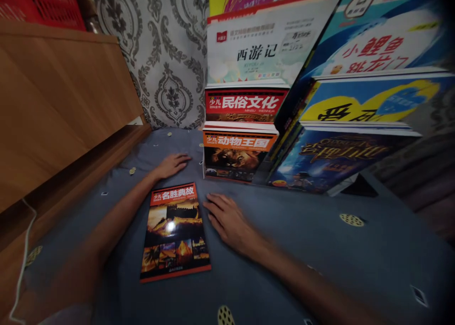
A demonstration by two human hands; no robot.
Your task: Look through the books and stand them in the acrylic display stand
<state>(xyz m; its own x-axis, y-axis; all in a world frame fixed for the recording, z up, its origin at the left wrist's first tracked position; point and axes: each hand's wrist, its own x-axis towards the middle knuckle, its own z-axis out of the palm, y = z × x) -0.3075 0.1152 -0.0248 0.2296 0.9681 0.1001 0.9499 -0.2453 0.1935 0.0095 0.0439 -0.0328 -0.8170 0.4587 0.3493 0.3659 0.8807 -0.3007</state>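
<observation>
A thin book with an orange-red cover and a dark landscape picture lies flat on the grey-blue bedsheet between my arms. My left hand rests flat on the sheet beyond the book's top left corner, fingers stretched out, holding nothing. My right hand lies palm down just right of the book's upper right edge, fingers spread and apart from the cover. In front of both hands stands a tiered rack of books; its lowest one, an orange book with a lion, is nearest to my left fingertips.
The rack holds a red-titled book, a white one above it, and blue books to the right. A wooden bed frame runs along the left. Patterned wallpaper is behind. A white cord hangs at lower left.
</observation>
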